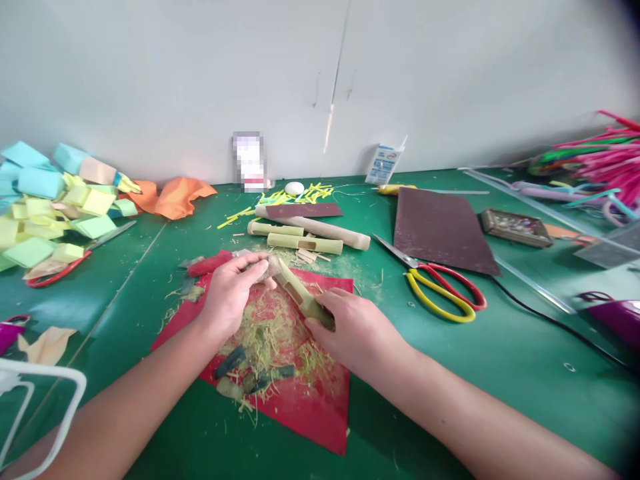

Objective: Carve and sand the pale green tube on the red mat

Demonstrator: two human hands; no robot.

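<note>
My right hand (353,327) is closed around the near end of a notched green bamboo tube (296,288), which slants up to the left. My left hand (231,293) is closed at the tube's far end on something small that I cannot make out. Both hands hover over a red paper sheet (310,407) strewn with bamboo shavings (273,337) and dark bark scraps. A red-handled tool (210,265) lies just left of my left hand.
Several cut bamboo tubes (305,243) lie behind the sheet on the green table (500,347). Red-and-yellow scissors (440,290) and brown sandpaper (440,230) are to the right, with a black cable. Coloured paper blocks (45,207) pile at left; pipe cleaners (605,157) at far right.
</note>
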